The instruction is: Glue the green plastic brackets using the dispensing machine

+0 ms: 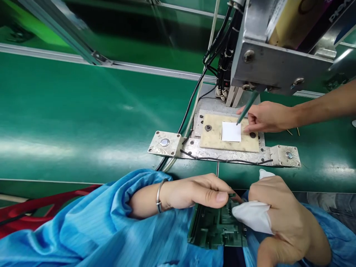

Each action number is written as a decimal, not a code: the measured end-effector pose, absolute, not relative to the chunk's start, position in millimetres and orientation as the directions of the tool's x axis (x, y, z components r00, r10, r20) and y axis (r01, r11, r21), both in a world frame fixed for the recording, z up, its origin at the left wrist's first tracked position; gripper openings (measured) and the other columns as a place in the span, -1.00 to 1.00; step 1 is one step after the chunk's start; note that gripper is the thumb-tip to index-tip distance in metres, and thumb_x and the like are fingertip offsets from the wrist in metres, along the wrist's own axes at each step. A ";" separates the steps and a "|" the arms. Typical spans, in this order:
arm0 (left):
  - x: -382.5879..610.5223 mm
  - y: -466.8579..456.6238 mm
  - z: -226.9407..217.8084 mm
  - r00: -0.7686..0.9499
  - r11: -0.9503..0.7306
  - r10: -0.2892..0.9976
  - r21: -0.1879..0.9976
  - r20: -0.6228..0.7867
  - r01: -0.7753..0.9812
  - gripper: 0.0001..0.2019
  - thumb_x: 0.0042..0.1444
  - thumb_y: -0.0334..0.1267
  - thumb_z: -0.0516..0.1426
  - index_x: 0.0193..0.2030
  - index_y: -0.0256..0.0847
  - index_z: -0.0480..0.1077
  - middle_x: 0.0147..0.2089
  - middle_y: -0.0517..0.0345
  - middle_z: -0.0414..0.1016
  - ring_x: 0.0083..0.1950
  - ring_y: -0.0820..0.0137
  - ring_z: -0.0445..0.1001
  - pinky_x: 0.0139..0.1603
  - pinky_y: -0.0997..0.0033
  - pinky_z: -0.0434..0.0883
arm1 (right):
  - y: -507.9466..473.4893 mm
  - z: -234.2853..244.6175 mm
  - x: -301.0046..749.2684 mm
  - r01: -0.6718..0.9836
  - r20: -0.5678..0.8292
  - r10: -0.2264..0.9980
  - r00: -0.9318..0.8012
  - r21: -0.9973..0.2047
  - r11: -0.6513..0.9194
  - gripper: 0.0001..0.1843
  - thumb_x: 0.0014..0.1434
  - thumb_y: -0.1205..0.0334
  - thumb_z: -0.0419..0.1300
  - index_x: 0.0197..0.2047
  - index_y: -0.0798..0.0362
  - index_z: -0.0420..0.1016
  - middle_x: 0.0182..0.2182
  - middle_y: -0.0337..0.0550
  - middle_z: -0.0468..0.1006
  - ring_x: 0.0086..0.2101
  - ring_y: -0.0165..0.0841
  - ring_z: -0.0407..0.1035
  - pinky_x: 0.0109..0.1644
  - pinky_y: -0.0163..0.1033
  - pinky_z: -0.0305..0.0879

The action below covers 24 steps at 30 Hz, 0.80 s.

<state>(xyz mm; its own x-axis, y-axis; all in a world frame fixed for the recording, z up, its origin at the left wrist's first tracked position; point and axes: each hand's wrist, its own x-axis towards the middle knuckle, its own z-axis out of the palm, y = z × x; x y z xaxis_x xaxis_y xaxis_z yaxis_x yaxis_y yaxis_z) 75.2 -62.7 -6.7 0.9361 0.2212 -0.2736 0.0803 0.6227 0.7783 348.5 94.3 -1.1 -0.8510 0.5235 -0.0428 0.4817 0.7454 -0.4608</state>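
Observation:
My left hand (pixel 194 193) is closed in a pinch on the top edge of a green circuit board (pixel 215 228) that lies in my lap. A metal bangle sits on that wrist. My right hand (pixel 283 215) is closed round a white cloth (pixel 253 217) and presses it against the board's right side. Both of my arms wear blue sleeves.
On the green conveyor belt (pixel 83 118) stands a metal press fixture (pixel 225 146) with a beige plate and a white square pad (pixel 231 131). Another person's hand (pixel 264 116) holds a green stick to that pad. Black cables (pixel 191 100) run to the machine head (pixel 278 44) above.

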 end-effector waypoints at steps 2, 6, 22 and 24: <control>71.0 -65.4 -2.7 0.942 0.607 0.250 0.794 -0.225 0.028 -0.40 0.06 0.19 0.15 0.04 -0.28 0.47 -0.12 -0.05 0.55 -0.10 0.12 0.51 -0.04 0.21 0.42 | 94.5 2.4 356.5 0.328 0.029 0.357 -0.934 -0.329 0.885 -0.41 0.22 -0.14 0.16 0.19 0.04 0.37 -0.17 -0.08 0.55 -0.23 -0.24 0.44 -0.17 -0.21 0.38; 60.9 -78.4 -0.9 0.707 0.067 0.693 0.963 0.144 -0.261 -0.40 0.04 -0.13 0.27 0.24 -0.10 0.28 0.04 -0.06 0.44 -0.01 0.16 0.48 -0.02 0.23 0.46 | 91.7 -2.0 358.7 -0.042 -0.016 -0.048 -0.999 -0.278 0.960 -0.39 0.33 -0.05 0.04 0.33 0.10 0.18 0.23 0.10 0.29 0.22 -0.07 0.12 0.24 0.05 0.10; 70.2 -104.0 -10.3 0.308 -0.573 0.739 0.799 0.600 -0.183 -0.36 -0.09 -0.33 0.37 0.15 -0.28 0.29 -0.08 -0.07 0.42 -0.01 0.16 0.43 0.01 0.13 0.46 | 95.9 -6.0 350.2 -0.111 -0.106 -0.129 -0.986 -0.159 0.981 -0.32 0.37 -0.08 -0.07 0.39 0.14 -0.02 0.30 0.13 0.17 0.28 -0.06 0.02 0.24 0.05 -0.04; 69.2 -104.2 -13.1 0.273 -0.589 0.744 0.792 0.609 -0.161 -0.35 -0.11 -0.33 0.39 0.15 -0.24 0.30 -0.09 -0.04 0.43 -0.04 0.17 0.44 -0.01 0.12 0.47 | 95.2 -6.1 349.8 -0.118 -0.110 -0.134 -0.985 -0.142 0.983 -0.31 0.37 -0.10 -0.08 0.39 0.16 -0.02 0.31 0.15 0.15 0.28 -0.06 0.02 0.24 0.05 -0.04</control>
<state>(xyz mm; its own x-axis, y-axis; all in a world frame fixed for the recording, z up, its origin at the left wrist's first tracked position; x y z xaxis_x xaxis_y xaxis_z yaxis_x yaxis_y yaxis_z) 69.2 -104.2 -13.1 0.2731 0.7443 0.6095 -0.1612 -0.5892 0.7917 349.8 95.2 -6.1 -0.9849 -0.1338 -0.1097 -0.1178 0.9829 -0.1417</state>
